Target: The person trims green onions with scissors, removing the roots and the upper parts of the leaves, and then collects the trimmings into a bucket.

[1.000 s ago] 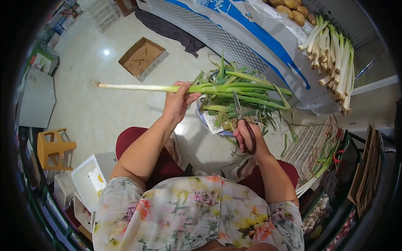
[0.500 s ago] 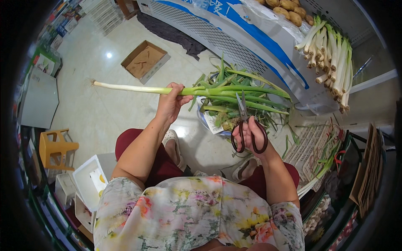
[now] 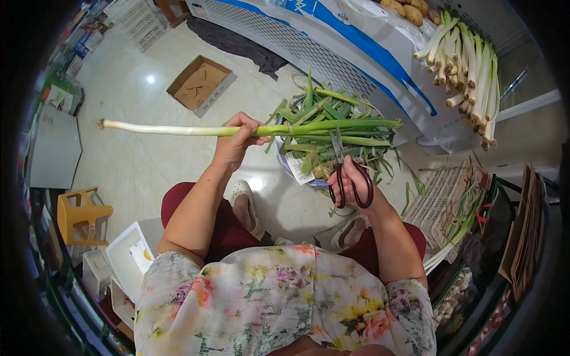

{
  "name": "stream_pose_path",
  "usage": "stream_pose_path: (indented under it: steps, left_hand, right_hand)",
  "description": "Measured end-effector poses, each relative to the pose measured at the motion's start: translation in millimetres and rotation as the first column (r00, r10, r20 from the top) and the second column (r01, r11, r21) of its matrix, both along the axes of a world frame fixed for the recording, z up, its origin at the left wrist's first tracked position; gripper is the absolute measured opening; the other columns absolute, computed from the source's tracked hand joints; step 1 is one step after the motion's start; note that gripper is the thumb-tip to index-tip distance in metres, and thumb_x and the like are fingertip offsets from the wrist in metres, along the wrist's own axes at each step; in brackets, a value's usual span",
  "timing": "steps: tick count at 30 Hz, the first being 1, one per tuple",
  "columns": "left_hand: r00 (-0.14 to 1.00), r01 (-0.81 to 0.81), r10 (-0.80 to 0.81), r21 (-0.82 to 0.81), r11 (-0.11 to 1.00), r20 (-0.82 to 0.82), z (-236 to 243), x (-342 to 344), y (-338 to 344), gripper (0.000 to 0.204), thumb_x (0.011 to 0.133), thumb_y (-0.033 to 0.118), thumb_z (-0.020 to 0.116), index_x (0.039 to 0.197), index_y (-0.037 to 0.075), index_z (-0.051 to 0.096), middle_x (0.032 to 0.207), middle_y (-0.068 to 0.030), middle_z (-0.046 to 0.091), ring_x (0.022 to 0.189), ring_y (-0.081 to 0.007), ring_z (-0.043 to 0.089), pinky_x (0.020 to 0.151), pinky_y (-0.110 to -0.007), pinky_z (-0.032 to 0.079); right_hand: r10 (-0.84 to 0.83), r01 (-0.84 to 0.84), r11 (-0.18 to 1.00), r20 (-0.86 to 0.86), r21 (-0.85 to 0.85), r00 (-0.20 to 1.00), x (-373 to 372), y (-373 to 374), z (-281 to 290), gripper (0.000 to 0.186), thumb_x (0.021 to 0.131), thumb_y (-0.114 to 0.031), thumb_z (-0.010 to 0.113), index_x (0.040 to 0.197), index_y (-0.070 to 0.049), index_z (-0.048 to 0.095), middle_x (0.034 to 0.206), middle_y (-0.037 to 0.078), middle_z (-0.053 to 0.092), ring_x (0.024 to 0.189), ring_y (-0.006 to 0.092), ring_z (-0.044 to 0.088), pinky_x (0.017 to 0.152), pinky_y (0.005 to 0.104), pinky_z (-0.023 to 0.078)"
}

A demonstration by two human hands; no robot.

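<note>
My left hand (image 3: pixel 236 141) grips a long green onion (image 3: pixel 178 129) held level, its white root end pointing left and its green leaves reaching right. My right hand (image 3: pixel 355 185) holds dark-handled scissors (image 3: pixel 344 172), blades pointing up toward the green leaves, just under them. Below both sits a basin (image 3: pixel 289 168) heaped with cut green leaf trimmings (image 3: pixel 332 118).
A stack of trimmed green onions (image 3: pixel 469 71) lies on the white-and-blue counter (image 3: pixel 356 53) at upper right. An open cardboard box (image 3: pixel 200 83) rests on the tiled floor. A yellow plastic stool (image 3: pixel 80 215) and a white tub (image 3: pixel 127 255) stand at left. A white crate (image 3: pixel 442 196) with onions is at right.
The onion has shifted left and slightly down in my left hand. My right hand with the scissors has risen toward the leaves.
</note>
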State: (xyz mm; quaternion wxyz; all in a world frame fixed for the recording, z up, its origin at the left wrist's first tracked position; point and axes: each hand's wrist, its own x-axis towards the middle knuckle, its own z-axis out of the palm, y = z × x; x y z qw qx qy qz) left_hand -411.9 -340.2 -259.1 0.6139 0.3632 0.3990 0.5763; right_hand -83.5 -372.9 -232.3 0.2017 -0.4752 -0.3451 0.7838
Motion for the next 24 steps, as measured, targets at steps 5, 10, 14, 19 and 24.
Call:
stream_pose_path:
  steps: [5,10,14,19,24]
  left_hand:
    - [0.996,0.063,-0.055,0.134,0.989,-0.063,3,-6,0,0.009,0.094,0.011,0.057,0.09,0.003,0.056,0.099,-0.0178,0.068,0.079,-0.0221,0.07,0.071,-0.03,0.059]
    - [1.0,0.02,-0.02,0.036,0.999,0.003,7,-8,-1,0.01,0.094,0.012,0.057,0.088,0.004,0.055,0.095,-0.0163,0.067,0.076,-0.021,0.069,0.068,-0.028,0.058]
    - [0.999,-0.026,0.029,-0.123,0.992,0.017,7,-14,2,0.01,0.093,0.012,0.057,0.086,0.005,0.055,0.087,-0.0139,0.066,0.069,-0.0199,0.069,0.062,-0.026,0.057]
    - [1.0,-0.018,0.02,-0.147,0.989,0.013,7,-10,2,0.011,0.092,0.012,0.058,0.084,0.005,0.055,0.083,-0.0128,0.065,0.065,-0.0192,0.068,0.058,-0.025,0.056]
    - [1.0,0.025,-0.026,-0.084,0.996,-0.01,5,-11,1,0.011,0.092,0.013,0.058,0.084,0.005,0.055,0.085,-0.0134,0.066,0.065,-0.0182,0.067,0.058,-0.026,0.055]
  right_hand:
    - [-0.054,0.048,0.994,-0.066,-0.094,0.996,4,3,8,0.074,0.097,-0.068,0.031,0.091,-0.002,0.063,0.069,0.005,0.061,0.052,0.0178,0.059,0.049,0.0285,0.047]
    - [-0.048,-0.023,0.961,0.25,0.274,0.967,-1,-3,-13,0.072,0.099,-0.066,0.03,0.092,-0.002,0.064,0.069,0.004,0.059,0.054,0.013,0.054,0.05,0.023,0.041]
    - [-0.104,0.082,0.988,-0.174,-0.131,0.979,7,9,2,0.081,0.094,-0.074,0.03,0.095,0.0,0.063,0.069,0.005,0.058,0.056,0.0182,0.053,0.055,0.0302,0.044]
    - [-0.085,0.041,0.973,-0.189,-0.226,0.978,10,13,11,0.089,0.091,-0.079,0.028,0.092,0.003,0.063,0.068,0.006,0.058,0.056,0.0214,0.055,0.057,0.0361,0.049]
    - [0.066,-0.067,0.988,-0.016,-0.138,0.998,9,10,10,0.086,0.093,-0.076,0.027,0.088,0.001,0.063,0.064,0.005,0.059,0.051,0.0185,0.057,0.052,0.0328,0.051]
